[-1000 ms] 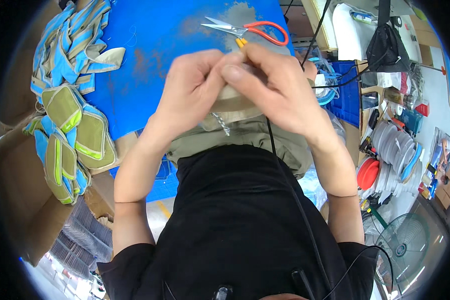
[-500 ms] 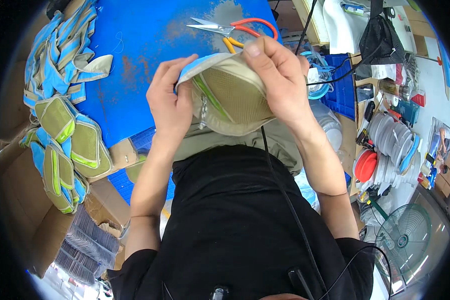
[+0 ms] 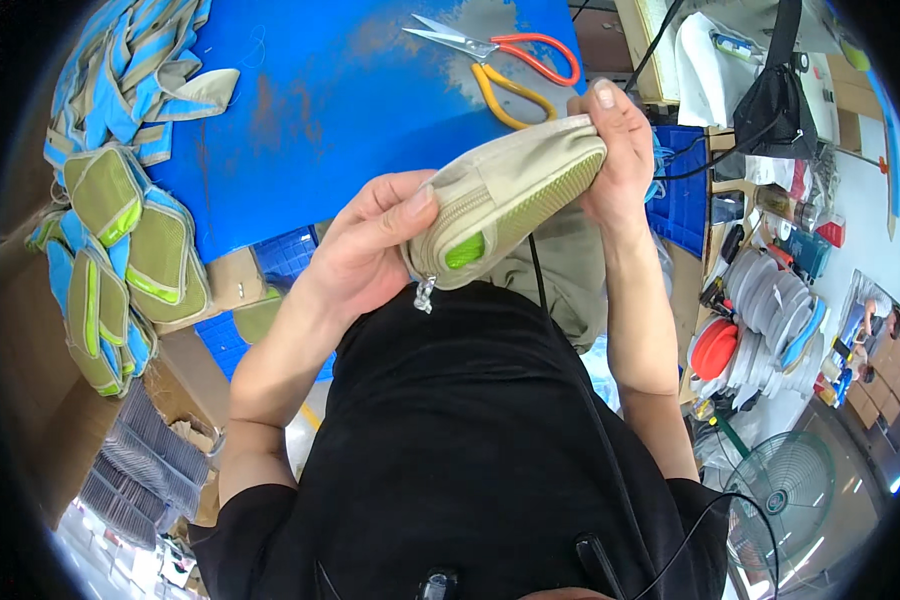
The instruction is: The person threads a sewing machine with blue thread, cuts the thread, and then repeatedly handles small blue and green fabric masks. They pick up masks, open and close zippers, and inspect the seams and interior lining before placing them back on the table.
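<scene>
Between my two hands, over my lap, is a small beige and olive fabric pouch (image 3: 515,195) with a zipper, a bright green patch and a dangling metal pull. My left hand (image 3: 375,235) is closed on its left end, thumb on top. My right hand (image 3: 618,150) pinches the far right end. The pouch lies tilted, its edge side toward me and its mesh face partly turned away. Just beyond it on the blue table (image 3: 320,150) rest scissors (image 3: 500,45) with one red and one yellow handle, blades apart.
Blue and beige fabric strips (image 3: 135,85) pile at the table's left. Below them, several olive mesh pouches (image 3: 155,245) hang over a cardboard box (image 3: 45,330). Stacked grey-white pieces (image 3: 770,295) stand at the right, near a green fan (image 3: 780,495). A black cable runs down my front.
The pouch has turned from showing its broad mesh face to showing its zippered edge. My right hand has moved right, and my left hand has shifted its hold lower.
</scene>
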Demonstrator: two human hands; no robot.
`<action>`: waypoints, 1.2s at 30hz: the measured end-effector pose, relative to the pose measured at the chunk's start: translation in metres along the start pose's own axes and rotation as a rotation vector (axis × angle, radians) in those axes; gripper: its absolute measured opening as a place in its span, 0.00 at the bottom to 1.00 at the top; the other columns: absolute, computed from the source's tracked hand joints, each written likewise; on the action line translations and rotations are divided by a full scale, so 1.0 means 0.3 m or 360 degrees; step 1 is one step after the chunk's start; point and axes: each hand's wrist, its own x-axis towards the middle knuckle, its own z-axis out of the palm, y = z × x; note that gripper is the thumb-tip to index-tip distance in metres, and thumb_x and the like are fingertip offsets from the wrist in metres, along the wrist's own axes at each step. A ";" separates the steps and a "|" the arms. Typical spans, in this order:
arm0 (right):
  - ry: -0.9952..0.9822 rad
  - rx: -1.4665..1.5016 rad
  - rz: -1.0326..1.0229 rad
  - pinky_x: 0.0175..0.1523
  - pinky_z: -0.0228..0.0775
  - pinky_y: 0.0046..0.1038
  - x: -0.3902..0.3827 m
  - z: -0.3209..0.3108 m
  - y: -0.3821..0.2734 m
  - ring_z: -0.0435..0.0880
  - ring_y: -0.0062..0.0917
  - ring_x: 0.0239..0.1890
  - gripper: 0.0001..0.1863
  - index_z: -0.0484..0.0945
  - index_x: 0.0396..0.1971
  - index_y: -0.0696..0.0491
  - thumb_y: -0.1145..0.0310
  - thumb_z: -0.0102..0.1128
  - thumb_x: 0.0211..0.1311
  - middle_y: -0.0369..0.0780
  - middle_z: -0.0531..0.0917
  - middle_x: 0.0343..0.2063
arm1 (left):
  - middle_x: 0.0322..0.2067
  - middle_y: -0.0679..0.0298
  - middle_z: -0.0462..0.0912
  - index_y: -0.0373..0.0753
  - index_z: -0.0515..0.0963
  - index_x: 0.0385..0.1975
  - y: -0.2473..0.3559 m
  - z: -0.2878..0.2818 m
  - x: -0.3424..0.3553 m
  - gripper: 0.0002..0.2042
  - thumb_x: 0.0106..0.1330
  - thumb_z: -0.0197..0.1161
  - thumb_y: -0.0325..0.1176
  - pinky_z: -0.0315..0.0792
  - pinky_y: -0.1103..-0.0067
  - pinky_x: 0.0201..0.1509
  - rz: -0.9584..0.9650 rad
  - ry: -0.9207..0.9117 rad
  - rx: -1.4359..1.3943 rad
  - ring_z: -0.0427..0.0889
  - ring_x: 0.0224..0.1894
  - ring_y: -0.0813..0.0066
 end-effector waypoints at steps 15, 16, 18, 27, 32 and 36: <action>-0.0071 -0.0222 -0.0098 0.29 0.54 0.20 -0.023 0.002 0.033 0.63 0.12 0.23 0.20 0.67 0.24 0.49 0.56 0.48 0.80 0.30 0.67 0.21 | 0.48 0.57 0.86 0.27 0.78 0.54 0.045 -0.013 0.002 0.22 0.81 0.50 0.43 0.77 0.78 0.53 0.0043 0.0101 0.0214 0.85 0.48 0.77; -0.0078 -0.0221 -0.0094 0.30 0.54 0.19 -0.025 0.005 0.035 0.63 0.12 0.24 0.20 0.68 0.24 0.49 0.56 0.48 0.80 0.30 0.68 0.21 | 0.48 0.57 0.86 0.27 0.78 0.55 0.052 -0.021 0.000 0.22 0.81 0.51 0.43 0.77 0.78 0.54 0.0050 0.0067 0.0239 0.85 0.48 0.77; -0.0078 -0.0172 -0.0010 0.32 0.56 0.20 -0.026 0.009 0.030 0.64 0.12 0.26 0.20 0.67 0.24 0.49 0.56 0.48 0.80 0.30 0.68 0.22 | 0.48 0.58 0.86 0.27 0.79 0.55 0.074 -0.019 -0.002 0.20 0.77 0.57 0.41 0.77 0.78 0.54 0.0068 0.0054 0.0268 0.85 0.48 0.77; -0.0678 0.0262 0.0296 0.35 0.55 0.19 -0.051 -0.002 -0.042 0.65 0.13 0.31 0.22 0.67 0.26 0.49 0.54 0.73 0.60 0.27 0.70 0.27 | 0.34 0.72 0.84 0.36 0.81 0.39 0.198 -0.030 -0.034 0.10 0.61 0.74 0.28 0.73 0.83 0.43 0.0151 0.0149 0.0891 0.78 0.37 0.88; -0.0186 -0.0820 -0.0261 0.28 0.54 0.24 -0.023 0.096 -0.103 0.63 0.20 0.22 0.20 0.63 0.21 0.51 0.79 0.71 0.55 0.32 0.63 0.19 | 0.23 0.68 0.72 0.35 0.77 0.29 0.268 -0.011 0.010 0.07 0.55 0.69 0.19 0.66 0.79 0.30 0.0895 0.0600 0.2308 0.71 0.25 0.79; 0.0168 -0.1338 -0.0809 0.27 0.56 0.29 0.037 0.204 -0.067 0.63 0.27 0.21 0.20 0.60 0.19 0.56 0.83 0.68 0.49 0.39 0.63 0.18 | 0.23 0.60 0.75 0.35 0.75 0.30 0.335 -0.049 0.070 0.08 0.53 0.67 0.20 0.68 0.73 0.28 0.1310 0.0919 0.2675 0.72 0.23 0.66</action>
